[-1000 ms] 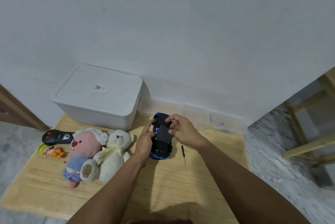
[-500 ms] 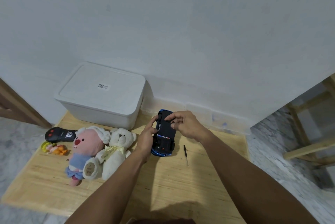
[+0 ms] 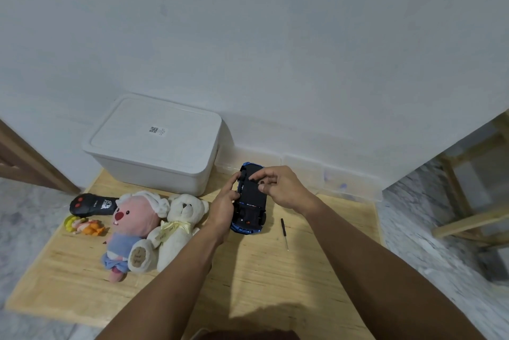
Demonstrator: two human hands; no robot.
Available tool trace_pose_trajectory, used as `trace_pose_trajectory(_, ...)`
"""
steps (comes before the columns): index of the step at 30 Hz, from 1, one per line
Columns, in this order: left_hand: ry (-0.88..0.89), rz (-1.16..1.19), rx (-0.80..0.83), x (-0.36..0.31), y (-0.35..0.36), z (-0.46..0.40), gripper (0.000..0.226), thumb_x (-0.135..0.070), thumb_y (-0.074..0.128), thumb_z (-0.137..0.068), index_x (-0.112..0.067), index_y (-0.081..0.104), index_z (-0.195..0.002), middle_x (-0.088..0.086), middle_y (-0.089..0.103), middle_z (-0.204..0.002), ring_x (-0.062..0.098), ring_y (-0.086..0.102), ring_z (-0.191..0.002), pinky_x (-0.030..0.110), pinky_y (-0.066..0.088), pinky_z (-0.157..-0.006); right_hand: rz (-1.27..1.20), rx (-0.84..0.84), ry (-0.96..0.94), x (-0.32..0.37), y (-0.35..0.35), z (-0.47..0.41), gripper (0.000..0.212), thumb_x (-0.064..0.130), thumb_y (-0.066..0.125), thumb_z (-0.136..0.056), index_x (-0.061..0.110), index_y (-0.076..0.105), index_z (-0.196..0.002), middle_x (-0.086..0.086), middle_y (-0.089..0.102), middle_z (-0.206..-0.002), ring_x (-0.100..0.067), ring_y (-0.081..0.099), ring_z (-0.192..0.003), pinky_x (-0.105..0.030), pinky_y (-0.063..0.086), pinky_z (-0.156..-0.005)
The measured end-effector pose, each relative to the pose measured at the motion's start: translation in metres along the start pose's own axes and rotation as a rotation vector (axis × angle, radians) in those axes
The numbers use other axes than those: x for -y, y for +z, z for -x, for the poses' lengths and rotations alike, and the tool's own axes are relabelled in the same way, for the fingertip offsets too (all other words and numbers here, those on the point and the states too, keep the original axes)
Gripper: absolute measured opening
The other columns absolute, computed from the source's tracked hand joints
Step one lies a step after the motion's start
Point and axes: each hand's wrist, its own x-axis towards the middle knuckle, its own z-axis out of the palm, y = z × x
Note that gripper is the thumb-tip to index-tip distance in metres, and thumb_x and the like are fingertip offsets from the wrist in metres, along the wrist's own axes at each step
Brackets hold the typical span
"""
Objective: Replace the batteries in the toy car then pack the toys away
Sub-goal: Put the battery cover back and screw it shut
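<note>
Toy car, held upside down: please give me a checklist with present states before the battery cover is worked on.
1. Toy car underside faces up: ok.
2. Left hand grips the car's side: ok.
3. Right hand fingertips on the underside: ok.
4. Screwdriver lies on the wooden table, right of the car: ok.
5. Cover screw state: cannot tell.
6. New batteries visible: not ok, none seen.
7. White storage box open for packing: not ok, lid on.

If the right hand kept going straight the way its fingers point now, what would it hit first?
The right hand points left, its fingers over the upturned underside of the toy car. Going on, it would probably meet the left hand gripping the car's far side; depth is unclear, so it might brush the car first.
</note>
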Motion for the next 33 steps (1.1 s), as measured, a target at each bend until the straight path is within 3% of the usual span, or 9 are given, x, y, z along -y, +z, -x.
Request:
trace_pose_trajectory(3, -0.004, -0.007, -0.006, 0.0, 0.002, -0.001, 0.058, -0.005, 0.035, -0.088, -0.049, 0.061, -0.117, 0.014, 0.068, -0.117, 0.033, 0.067, -0.086, 0.039, 0.054, -0.07, 0.008, -0.02, -0.002, -0.001, 0.002, 0.001, 0.027, -0.003, 0.06, -0.087, 0.016, 0.073, -0.102, 0.008, 0.062, -0.074, -0.009, 0.059, -0.076, -0.021, 0.048, -0.07)
trace_pose_trajectory(6, -0.005, 0.007, -0.004, 0.001, 0.002, -0.002, 0.058, -0.006, 0.035, -0.089, -0.044, 0.058, -0.127, 0.014, 0.067, -0.118, 0.037, 0.067, -0.093, 0.041, 0.055, -0.071, 0.023, -0.051, -0.001, -0.004, 0.003, 0.001, 0.026, -0.001, 0.063, -0.085, 0.017, 0.074, -0.1, 0.005, 0.065, -0.079, -0.011, 0.061, -0.08, -0.024, 0.051, -0.075)
trace_pose_trajectory(9, 0.004, 0.029, -0.001, 0.0, 0.002, -0.001, 0.055, -0.007, 0.036, -0.092, -0.039, 0.055, -0.131, 0.014, 0.068, -0.115, 0.034, 0.068, -0.09, 0.039, 0.056, -0.069, 0.049, -0.11, 0.004, -0.005, 0.004, 0.001, 0.021, 0.002, 0.072, -0.081, 0.014, 0.075, -0.099, 0.004, 0.066, -0.08, -0.006, 0.06, -0.071, -0.022, 0.05, -0.076)
trace_pose_trajectory(13, 0.06, -0.015, 0.011, 0.0, 0.004, -0.001, 0.044, -0.012, 0.048, -0.096, -0.038, 0.054, -0.131, 0.01, 0.071, -0.109, 0.032, 0.07, -0.094, 0.049, 0.058, -0.081, 0.182, -0.243, -0.032, -0.007, 0.011, 0.002, 0.019, 0.008, 0.077, -0.077, 0.014, 0.075, -0.095, -0.001, 0.07, -0.092, -0.012, 0.066, -0.079, -0.024, 0.053, -0.08)
trace_pose_trajectory(18, 0.118, -0.113, -0.031, 0.005, 0.004, -0.003, 0.048, -0.015, 0.057, -0.096, -0.04, 0.048, -0.136, 0.017, 0.069, -0.106, 0.031, 0.071, -0.091, 0.045, 0.06, -0.074, 0.304, -0.267, -0.093, -0.016, 0.016, 0.005, 0.025, 0.002, 0.063, -0.085, 0.016, 0.073, -0.104, 0.001, 0.075, -0.091, -0.008, 0.07, -0.086, -0.02, 0.053, -0.084)
trace_pose_trajectory(22, 0.117, -0.157, -0.063, 0.009, 0.001, -0.005, 0.049, -0.014, 0.055, -0.096, -0.038, 0.045, -0.138, 0.015, 0.068, -0.105, 0.025, 0.071, -0.083, 0.032, 0.056, -0.061, 0.168, -0.3, 0.012, -0.032, 0.013, 0.007, 0.019, 0.004, 0.06, -0.088, 0.015, 0.071, -0.1, 0.001, 0.072, -0.091, -0.013, 0.068, -0.086, -0.025, 0.055, -0.083)
trace_pose_trajectory(26, 0.092, -0.176, -0.071, 0.013, -0.004, -0.005, 0.049, -0.014, 0.054, -0.097, -0.037, 0.042, -0.139, 0.013, 0.067, -0.107, 0.023, 0.069, -0.085, 0.03, 0.056, -0.058, 0.327, -0.265, 0.216, -0.063, 0.009, 0.015, 0.012, 0.015, 0.067, -0.086, 0.015, 0.069, -0.098, -0.003, 0.072, -0.094, -0.019, 0.067, -0.087, -0.029, 0.055, -0.079)
trace_pose_trajectory(28, 0.088, -0.194, -0.071, 0.015, -0.005, -0.005, 0.049, -0.014, 0.053, -0.098, -0.036, 0.04, -0.14, 0.014, 0.066, -0.108, 0.021, 0.068, -0.084, 0.026, 0.054, -0.055, 0.434, -0.218, 0.309, -0.077, 0.009, 0.02, 0.019, 0.022, 0.073, -0.082, 0.014, 0.068, -0.1, -0.004, 0.069, -0.096, -0.023, 0.064, -0.09, -0.03, 0.053, -0.078)
trace_pose_trajectory(33, 0.079, -0.227, -0.068, 0.02, -0.006, -0.005, 0.052, -0.013, 0.055, -0.097, -0.034, 0.038, -0.142, 0.018, 0.066, -0.109, 0.025, 0.068, -0.088, 0.027, 0.055, -0.056, 0.524, -0.173, 0.357, -0.093, 0.017, 0.031, 0.021, 0.018, 0.07, -0.082, 0.008, 0.065, -0.1, -0.011, 0.066, -0.1, -0.029, 0.062, -0.094, -0.031, 0.052, -0.077)
